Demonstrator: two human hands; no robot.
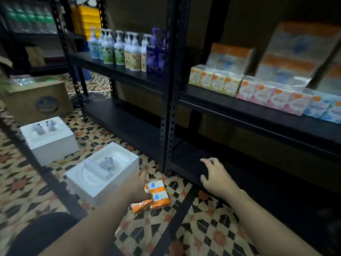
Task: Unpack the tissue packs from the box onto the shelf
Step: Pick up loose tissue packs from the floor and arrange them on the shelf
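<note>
On the patterned floor, a white box (103, 174) stands just left of the left hand (139, 187). This hand lies on an orange tissue pack (158, 195) low by the floor; I cannot tell if its fingers close round it. The right hand (215, 175) rests with fingers spread wide on the lowest shelf (186, 159).

The tissue pack (159, 196) at my left hand (138, 187) is orange and white with blue marks, over black, cream and rust geometric floor tiles (203, 237). The shelf (186, 158) at my right hand (217, 177) is black.
</note>
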